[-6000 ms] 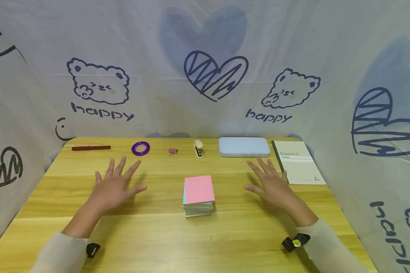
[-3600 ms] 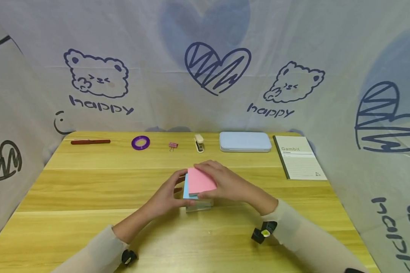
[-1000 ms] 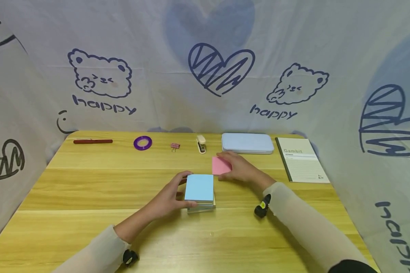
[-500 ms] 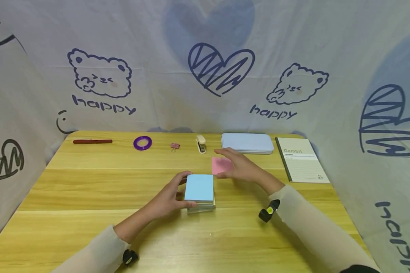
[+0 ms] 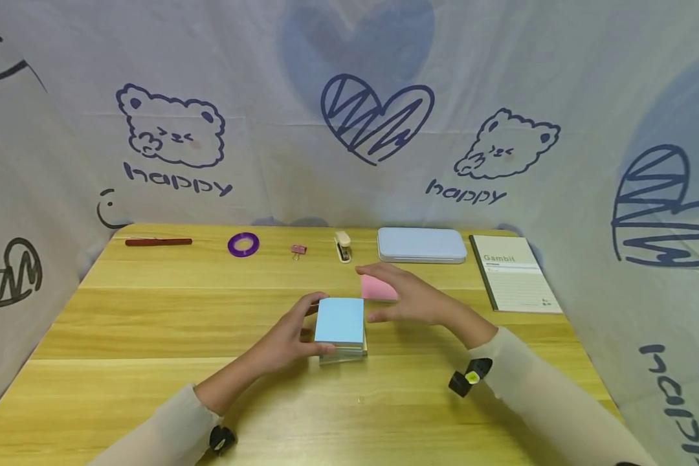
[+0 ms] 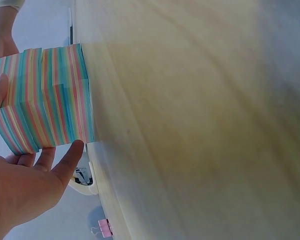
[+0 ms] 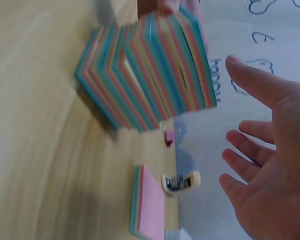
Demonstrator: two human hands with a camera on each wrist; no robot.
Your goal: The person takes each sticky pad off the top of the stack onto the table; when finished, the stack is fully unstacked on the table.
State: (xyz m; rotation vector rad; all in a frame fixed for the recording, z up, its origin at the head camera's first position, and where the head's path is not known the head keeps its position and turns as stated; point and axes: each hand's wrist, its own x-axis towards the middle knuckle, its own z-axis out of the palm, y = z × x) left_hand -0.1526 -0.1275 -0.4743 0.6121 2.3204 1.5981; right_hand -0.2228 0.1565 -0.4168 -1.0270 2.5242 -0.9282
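Note:
My left hand (image 5: 285, 335) holds the side of a tall stack of square sticky notes (image 5: 340, 320), thumb at the near edge and fingers at the far side. Blue is on top, and the left wrist view shows the striped, uneven edges of the stack (image 6: 45, 100). A smaller pink-topped pad (image 5: 377, 288) lies on the table just behind and right of it, partly covered by my right hand (image 5: 416, 299) in the head view. That hand holds nothing; in the right wrist view its fingers are spread, apart from both the stack (image 7: 145, 75) and the pink-topped pad (image 7: 152, 205).
Along the back of the wooden table (image 5: 180, 323) lie a dark red pen (image 5: 158, 242), purple tape roll (image 5: 243, 244), pink binder clip (image 5: 298, 249), cream stapler (image 5: 342, 246), pale blue case (image 5: 422, 245) and notebook (image 5: 515, 273). A printed cloth (image 5: 256, 162) hangs behind.
From spread hands, the left came to hold the stack. The right lifted off its pink-topped part, set it down behind to the right, let go and now draws back toward the near side.

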